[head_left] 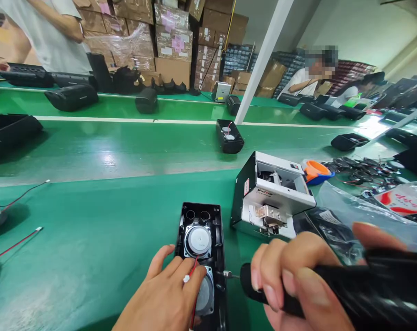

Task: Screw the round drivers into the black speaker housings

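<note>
Two hands at work, head view only. Left hand (167,294) lies flat over the near end of a black speaker housing (201,257), fingers spread and pressing down on the lower driver; not closed round anything. A red wire with a white plug (187,278) crosses between its fingers. Housing sits open-face-up on the green desk (91,239), long axis running away from the person, slightly tilted; upper round driver (198,241) exposed, two small round holes at the far end.

Right hand (298,280) has a full grip on a black electric screwdriver (367,289), fingers wrapped tight. Tool lies near level, long axis left-right, bit (229,275) pointing left at the housing's right edge.

Just behind: a white screw feeder box (270,197), tilted. Orange-and-blue tape roll (315,171) beyond it, clear plastic bags (367,211) right. Another housing (229,135) farther up the belt. Other people at the far side.
</note>
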`<state>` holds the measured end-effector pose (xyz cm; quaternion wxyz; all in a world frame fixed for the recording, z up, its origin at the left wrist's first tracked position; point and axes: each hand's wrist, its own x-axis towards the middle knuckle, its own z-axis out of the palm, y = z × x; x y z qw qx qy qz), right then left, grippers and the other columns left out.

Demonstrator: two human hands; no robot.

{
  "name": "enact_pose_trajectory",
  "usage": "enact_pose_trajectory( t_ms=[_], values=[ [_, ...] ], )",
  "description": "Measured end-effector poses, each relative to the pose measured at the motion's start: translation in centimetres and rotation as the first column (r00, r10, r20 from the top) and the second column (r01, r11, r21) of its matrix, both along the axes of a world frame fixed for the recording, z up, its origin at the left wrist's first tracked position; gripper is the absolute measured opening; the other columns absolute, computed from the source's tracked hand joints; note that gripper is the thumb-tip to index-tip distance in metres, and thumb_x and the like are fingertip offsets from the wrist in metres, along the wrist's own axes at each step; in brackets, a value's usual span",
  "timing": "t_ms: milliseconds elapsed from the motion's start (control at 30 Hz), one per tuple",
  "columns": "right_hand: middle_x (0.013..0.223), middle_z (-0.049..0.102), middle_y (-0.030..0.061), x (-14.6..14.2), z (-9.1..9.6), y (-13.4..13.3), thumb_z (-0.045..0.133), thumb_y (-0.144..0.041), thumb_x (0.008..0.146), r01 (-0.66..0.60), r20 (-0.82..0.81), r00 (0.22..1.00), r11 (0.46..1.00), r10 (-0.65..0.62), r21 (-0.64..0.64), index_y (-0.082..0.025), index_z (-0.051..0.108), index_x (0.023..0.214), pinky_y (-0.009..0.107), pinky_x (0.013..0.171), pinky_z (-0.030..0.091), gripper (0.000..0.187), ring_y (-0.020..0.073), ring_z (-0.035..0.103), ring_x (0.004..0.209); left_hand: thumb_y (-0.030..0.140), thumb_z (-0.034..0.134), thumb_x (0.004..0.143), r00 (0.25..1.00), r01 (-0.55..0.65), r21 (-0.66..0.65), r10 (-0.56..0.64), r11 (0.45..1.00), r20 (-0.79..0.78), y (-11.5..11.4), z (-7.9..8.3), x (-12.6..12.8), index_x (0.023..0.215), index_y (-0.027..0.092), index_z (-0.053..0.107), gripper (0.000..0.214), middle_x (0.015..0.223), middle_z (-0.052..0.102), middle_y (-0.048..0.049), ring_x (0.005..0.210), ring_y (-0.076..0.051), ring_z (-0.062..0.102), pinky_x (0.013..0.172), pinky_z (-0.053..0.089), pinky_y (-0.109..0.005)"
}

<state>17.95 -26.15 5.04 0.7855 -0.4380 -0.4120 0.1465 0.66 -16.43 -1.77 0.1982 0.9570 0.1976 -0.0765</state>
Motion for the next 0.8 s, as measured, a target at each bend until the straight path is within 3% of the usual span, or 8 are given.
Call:
enact_pose_trajectory(
  t_ms=[200, 533, 700, 800],
  values=[
    [0.071, 0.055, -0.0086, -0.9, -1.3, 1.5, 0.064, -0.017, 0.107, 0.062, -0.039, 0.997, 0.998, -0.063, -0.022, -0.036, 0.049, 0.145, 0.029, 0.051, 0.054, 0.045, 0.0131, 0.056, 0.052, 0.003, 0.062, 0.065, 0.999, 0.024, -0.009, -0.024, 1.000, -0.040, 0.1, 0.7, 0.0, 0.135, 0.021, 0.067, 0.072, 0.131, 0.074, -0.0086, 0.118, -0.035, 0.073, 0.123, 0.042, -0.077],
    [0.074, 0.060, -0.0076, -0.9, -2.2, 1.8, 0.063, -0.019, 0.109, 0.022, 0.004, 1.000, 0.996, -0.021, -0.089, -0.036, 0.046, 0.148, 0.028, 0.054, 0.054, 0.047, 0.0129, 0.059, 0.055, 0.004, 0.066, 0.069, 0.995, 0.025, 0.053, -0.030, 0.998, 0.094, -0.2, 0.0, -0.4, 0.134, 0.020, 0.065, 0.067, 0.124, 0.075, -0.0091, 0.109, -0.035, 0.075, 0.118, 0.049, -0.076],
    [0.076, 0.059, -0.0068, -1.2, -2.6, 1.8, 0.060, -0.019, 0.110, -0.008, -0.015, 1.000, 0.995, 0.006, -0.098, -0.035, 0.045, 0.147, 0.027, 0.055, 0.054, 0.043, 0.0120, 0.059, 0.058, 0.001, 0.064, 0.073, 0.987, 0.001, 0.061, -0.010, 0.998, 0.159, -0.4, 0.2, -0.9, 0.136, 0.024, 0.059, 0.068, 0.129, 0.074, -0.0062, 0.116, -0.032, 0.074, 0.123, 0.047, -0.068],
    [0.078, 0.060, -0.0060, -1.2, -3.0, 1.9, 0.059, -0.017, 0.110, -0.017, 0.022, 1.000, 0.995, 0.019, -0.096, -0.033, 0.045, 0.146, 0.027, 0.055, 0.054, 0.042, 0.0119, 0.059, 0.058, 0.001, 0.062, 0.072, 0.988, 0.003, 0.061, -0.013, 0.998, 0.155, -0.4, 0.1, -0.9, 0.135, 0.025, 0.058, 0.068, 0.129, 0.073, -0.0056, 0.115, -0.032, 0.073, 0.121, 0.048, -0.070]
  ],
)
